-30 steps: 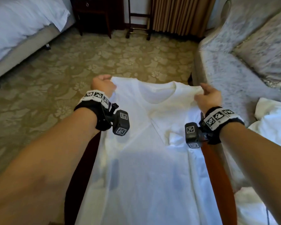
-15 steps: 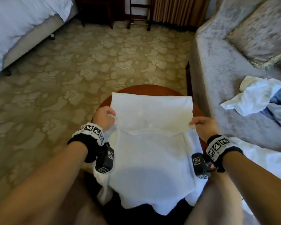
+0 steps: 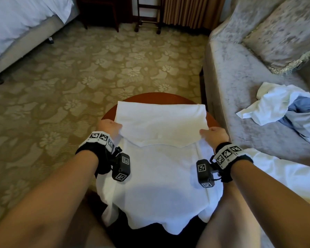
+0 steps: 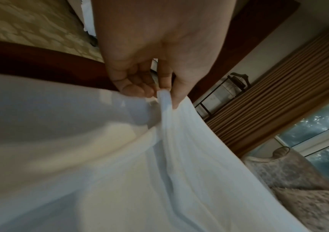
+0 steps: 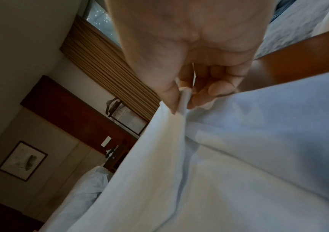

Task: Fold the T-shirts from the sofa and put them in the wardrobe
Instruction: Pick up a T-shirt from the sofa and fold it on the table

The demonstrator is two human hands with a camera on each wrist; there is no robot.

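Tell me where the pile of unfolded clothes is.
Head view, right side: the pile of unfolded clothes lies on the sofa seat, beyond the right hand.

White T-shirt on a reddish-brown desk. Beyond the desk, olive carpet with a pale floral pattern; right of it, a mottled silver-grey sofa bearing white and blue garments; striped tan curtains.
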